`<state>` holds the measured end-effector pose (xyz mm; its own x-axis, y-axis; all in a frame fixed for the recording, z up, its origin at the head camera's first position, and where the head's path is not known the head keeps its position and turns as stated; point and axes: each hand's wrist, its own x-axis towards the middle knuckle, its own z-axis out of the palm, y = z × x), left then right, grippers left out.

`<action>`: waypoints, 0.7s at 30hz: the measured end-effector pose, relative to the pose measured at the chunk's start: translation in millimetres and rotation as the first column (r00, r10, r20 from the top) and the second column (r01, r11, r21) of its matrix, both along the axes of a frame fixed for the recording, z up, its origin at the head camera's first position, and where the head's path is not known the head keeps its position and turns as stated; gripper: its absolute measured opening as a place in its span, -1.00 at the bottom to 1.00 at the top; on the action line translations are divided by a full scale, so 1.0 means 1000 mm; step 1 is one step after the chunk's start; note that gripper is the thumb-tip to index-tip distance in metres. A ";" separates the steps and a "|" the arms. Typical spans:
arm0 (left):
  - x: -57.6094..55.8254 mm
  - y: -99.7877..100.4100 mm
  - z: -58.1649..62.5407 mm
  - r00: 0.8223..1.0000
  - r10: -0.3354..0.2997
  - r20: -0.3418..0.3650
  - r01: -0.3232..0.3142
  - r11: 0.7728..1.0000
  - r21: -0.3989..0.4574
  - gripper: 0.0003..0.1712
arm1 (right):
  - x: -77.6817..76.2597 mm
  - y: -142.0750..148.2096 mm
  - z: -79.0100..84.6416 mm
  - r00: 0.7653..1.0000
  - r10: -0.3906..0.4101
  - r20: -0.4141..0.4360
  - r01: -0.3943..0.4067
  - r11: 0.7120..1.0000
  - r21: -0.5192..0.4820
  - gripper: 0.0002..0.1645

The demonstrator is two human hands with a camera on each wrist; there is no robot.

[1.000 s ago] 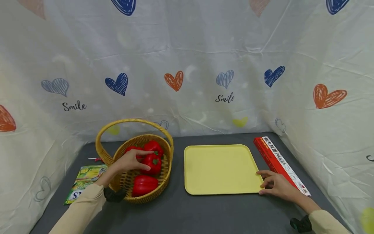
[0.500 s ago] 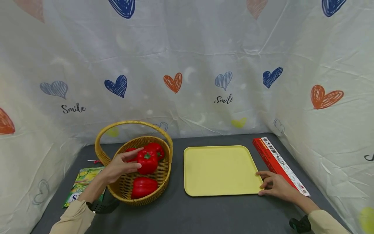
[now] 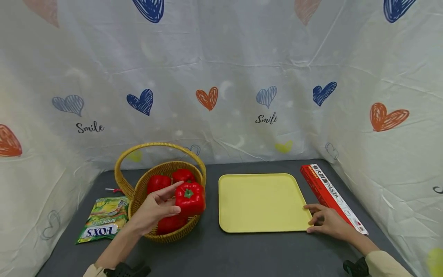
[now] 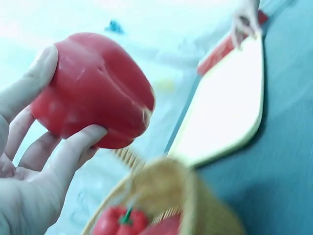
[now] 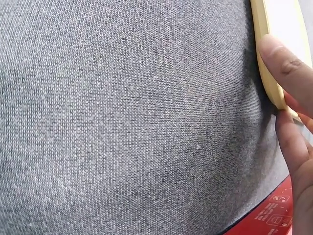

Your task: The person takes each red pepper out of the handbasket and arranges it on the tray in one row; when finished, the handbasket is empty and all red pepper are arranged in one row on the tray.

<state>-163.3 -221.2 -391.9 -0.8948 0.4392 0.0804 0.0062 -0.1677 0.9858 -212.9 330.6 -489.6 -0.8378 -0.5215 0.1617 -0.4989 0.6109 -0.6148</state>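
Note:
My left hand holds a red bell pepper by its side, just above the right rim of the yellow wicker basket. In the left wrist view the thumb and fingers curl round this pepper, clear of the basket below. Inside the basket lie other red bell peppers, one partly hidden behind the held one. My right hand pinches the right edge of a yellow tray, near its front corner. Up close, thumb and fingers touch the tray's rim.
A red pasta box lies on the grey table just beyond the right hand. Left of the basket is a green and yellow Fox's candy bag, with a small red item on a white stick behind it. The basket's tall handle arches overhead.
My left hand has gripped a pepper among the others, lifted it and carried it right to the basket's right rim. The right hand stays at the tray's edge.

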 end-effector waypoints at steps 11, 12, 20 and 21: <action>-0.017 0.107 -0.030 0.990 -0.139 -0.003 0.138 0.981 0.135 -0.20 | 0.001 0.002 -0.002 1.000 -0.001 -0.002 0.001 1.000 -0.021 -0.79; -0.020 0.116 -0.035 0.989 -0.150 0.002 0.148 0.979 0.138 -0.19 | 0.001 0.002 -0.002 1.000 -0.001 0.001 0.001 1.000 -0.021 -0.79; -0.063 0.170 -0.071 0.989 -0.132 0.068 0.124 0.986 0.111 -0.19 | 0.001 0.002 -0.002 1.000 -0.011 0.015 0.012 1.000 -0.029 -0.80; -0.069 0.174 -0.073 0.990 -0.118 0.076 0.109 0.989 0.104 -0.20 | 0.001 0.002 -0.002 1.000 -0.011 0.011 0.011 0.999 -0.030 -0.79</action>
